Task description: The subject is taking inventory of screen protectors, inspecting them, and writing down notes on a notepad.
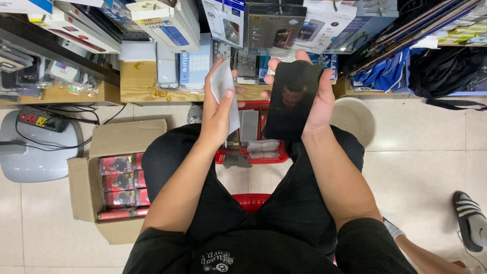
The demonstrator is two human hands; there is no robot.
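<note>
Head view. A black phone (293, 99) is held up in the right hand (315, 96), in front of the body and above a red basket (253, 152). The phone's long axis runs near vertical in the picture, tilted slightly so that the top end leans to the right; the top end points away from the person, toward the shelf of boxed goods (274, 25). The dark flat face is turned toward the camera. The right hand is wrapped around the phone from its right side, with fingertips (274, 63) showing over the top edge and at the left edge.

A pale grey sheet (223, 89) is pinched in the left hand (217, 114), the thumb pressed on its front and the fingers closed behind it. The sheet stands upright, its long axis near vertical, just to the left of the phone and apart from it.

Below the hands, the red basket is seen on the tiled floor between the knees, with small grey items inside. An open cardboard box (86, 187) holding red packs lies to the left of the left leg. A power strip (40, 119) rests on a grey stool at far left. A black sandal (469, 218) is visible at lower right.
</note>
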